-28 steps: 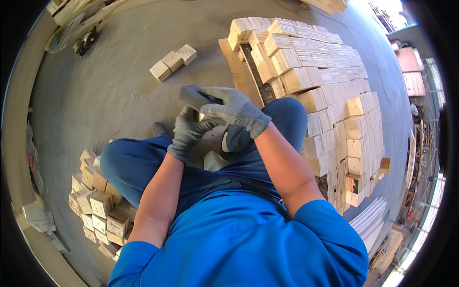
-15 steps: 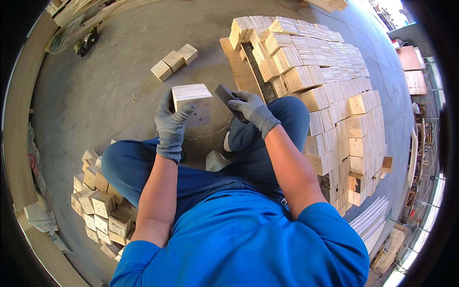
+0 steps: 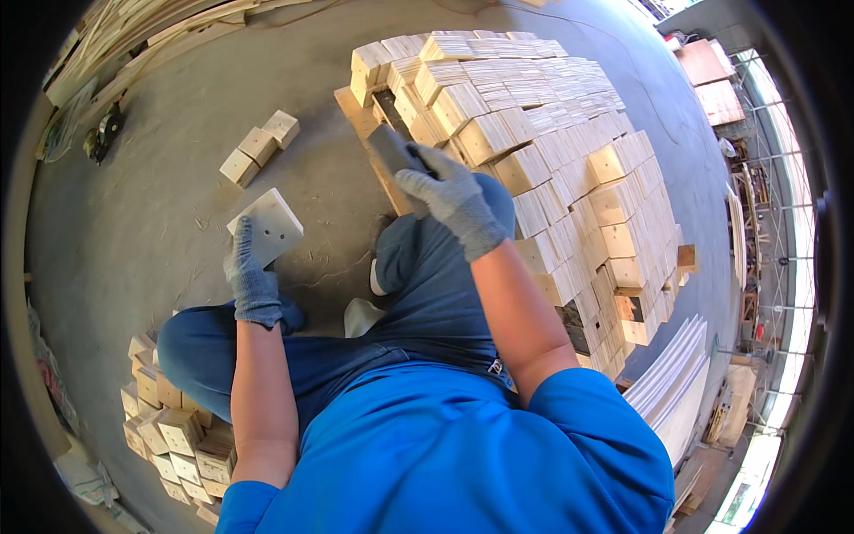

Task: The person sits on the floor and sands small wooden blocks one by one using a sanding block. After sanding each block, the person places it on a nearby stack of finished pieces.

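Note:
My left hand [image 3: 253, 281], in a grey glove, is closed around the edge of a pale wooden block [image 3: 274, 233]. Its broad face, with a few drilled holes, shows above the fingers. To the right and a little higher, my gloved right hand [image 3: 452, 201] grips a dark grey, flat, oblong sanding block [image 3: 389, 153]. The two held things are well apart. Part of the sanding block lies hidden behind the right hand's fingers.
Three wooden blocks [image 3: 258, 145] lie in a row on the concrete floor ahead. A large stack of pale wood pieces [image 3: 525, 133] stands on a pallet at right. More blocks [image 3: 182, 432] are piled by my left knee. Boards [image 3: 663, 378] lie at lower right.
The wooden block has turned so its holed face shows more, and has moved left and down. My right hand has raised the sanding block, away from the wooden block. The whole view has shifted.

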A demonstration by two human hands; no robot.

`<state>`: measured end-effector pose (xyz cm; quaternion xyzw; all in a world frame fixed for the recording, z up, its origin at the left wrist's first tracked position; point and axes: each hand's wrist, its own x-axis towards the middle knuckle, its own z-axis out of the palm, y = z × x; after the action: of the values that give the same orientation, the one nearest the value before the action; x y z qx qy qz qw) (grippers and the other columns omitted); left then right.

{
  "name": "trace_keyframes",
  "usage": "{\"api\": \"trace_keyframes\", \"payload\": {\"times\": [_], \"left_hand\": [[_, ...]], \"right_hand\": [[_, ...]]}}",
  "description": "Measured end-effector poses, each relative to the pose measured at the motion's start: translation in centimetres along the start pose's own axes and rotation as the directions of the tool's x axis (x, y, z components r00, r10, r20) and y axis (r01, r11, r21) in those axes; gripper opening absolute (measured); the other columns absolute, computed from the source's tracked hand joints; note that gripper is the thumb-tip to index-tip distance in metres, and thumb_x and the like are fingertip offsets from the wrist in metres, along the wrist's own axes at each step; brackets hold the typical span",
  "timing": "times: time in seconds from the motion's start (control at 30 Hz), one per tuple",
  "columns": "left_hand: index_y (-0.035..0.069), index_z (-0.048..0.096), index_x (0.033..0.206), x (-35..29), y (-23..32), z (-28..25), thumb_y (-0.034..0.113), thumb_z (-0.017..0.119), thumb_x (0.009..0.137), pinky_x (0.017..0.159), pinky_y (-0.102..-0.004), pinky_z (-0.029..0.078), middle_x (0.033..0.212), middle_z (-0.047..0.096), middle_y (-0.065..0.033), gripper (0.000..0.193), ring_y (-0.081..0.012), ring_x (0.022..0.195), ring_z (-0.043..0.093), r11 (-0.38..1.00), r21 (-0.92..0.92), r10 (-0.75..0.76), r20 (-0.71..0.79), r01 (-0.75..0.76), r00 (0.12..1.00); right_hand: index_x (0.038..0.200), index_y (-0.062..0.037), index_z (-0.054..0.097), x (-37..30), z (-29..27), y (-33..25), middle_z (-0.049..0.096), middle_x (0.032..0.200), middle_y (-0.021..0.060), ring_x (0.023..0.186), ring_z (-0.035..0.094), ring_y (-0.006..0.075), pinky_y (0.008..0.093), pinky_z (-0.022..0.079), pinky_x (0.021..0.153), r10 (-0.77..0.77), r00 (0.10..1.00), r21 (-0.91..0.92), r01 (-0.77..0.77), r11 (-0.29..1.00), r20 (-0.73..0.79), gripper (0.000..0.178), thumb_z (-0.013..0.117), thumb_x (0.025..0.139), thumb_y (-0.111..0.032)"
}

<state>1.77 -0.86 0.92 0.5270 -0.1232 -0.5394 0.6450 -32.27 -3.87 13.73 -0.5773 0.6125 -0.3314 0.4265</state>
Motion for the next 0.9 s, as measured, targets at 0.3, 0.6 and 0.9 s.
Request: {"api": "trace_keyframes", "payload": {"times": [0.3, 0.6, 0.9], "left_hand": [[0.007, 0.067, 0.128, -0.6, -0.8, 1.2, 0.032, 0.078, 0.099, 0.082, -0.0366, 0.063, 0.116, 0.072, -0.0076, 0.040, -0.0207, 0.102, 0.072, 1.000, 0.004, -0.012, 0.082, 0.012, 0.997], [0.003, 0.064, 0.138, -0.9, -1.5, 1.4, 0.038, 0.073, 0.103, 0.091, -0.0414, 0.062, 0.125, 0.071, -0.0115, 0.050, -0.0257, 0.108, 0.072, 0.994, -0.057, -0.083, 0.209, 0.097, 0.974], [0.003, 0.066, 0.139, -2.6, -1.6, 2.6, 0.044, 0.066, 0.106, 0.097, -0.0387, 0.061, 0.132, 0.072, -0.0125, 0.053, -0.0252, 0.114, 0.072, 0.992, -0.018, -0.112, 0.304, 0.123, 0.946]], "right_hand": [[0.148, 0.0023, 0.057, -7.8, -14.2, 6.5, 0.069, 0.132, 0.0268, 0.118, 0.069, 0.0384, 0.0445, 0.054, 0.102, -0.194, 0.869, -0.527, -0.086, 0.846, -0.455, 0.075, 0.077, 0.091, -0.041], [0.154, -0.0089, 0.053, -17.9, -19.8, 18.5, 0.060, 0.146, 0.0240, 0.126, 0.062, 0.0442, 0.0541, 0.050, 0.105, -0.142, 0.816, -0.716, -0.391, 0.579, -0.561, 0.081, 0.081, 0.086, -0.044], [0.155, -0.0050, 0.052, -17.7, -20.8, 21.0, 0.053, 0.154, 0.0287, 0.140, 0.053, 0.0472, 0.0528, 0.043, 0.116, -0.217, 0.779, -0.705, -0.363, 0.609, -0.588, 0.087, 0.078, 0.089, -0.056]]}}
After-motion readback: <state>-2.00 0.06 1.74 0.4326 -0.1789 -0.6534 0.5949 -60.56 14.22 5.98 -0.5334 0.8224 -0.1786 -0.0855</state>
